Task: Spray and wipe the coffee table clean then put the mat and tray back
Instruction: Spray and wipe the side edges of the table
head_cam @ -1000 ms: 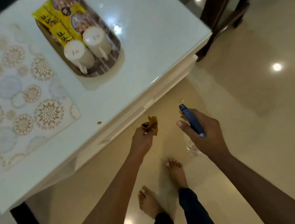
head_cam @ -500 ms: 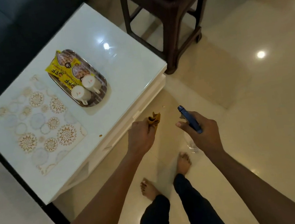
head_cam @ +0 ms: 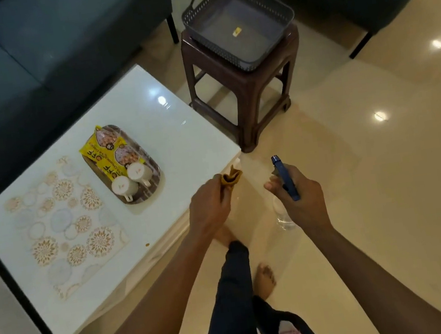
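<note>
White glossy coffee table at my left: patterned mat beside tray carrying cups, snack packets. My left hand grips yellow cloth; right hand holds blue spray bottle. Brown stool with grey basket beyond table corner.

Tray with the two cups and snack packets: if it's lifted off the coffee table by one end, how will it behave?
The tray looks shallow-rimmed, so tilting would probably slide its load. The two cups stand loose at the near end, so that end is likely heavier and they may tip. The snack packets look light and could slip off. Lift it level, by both ends.
</note>
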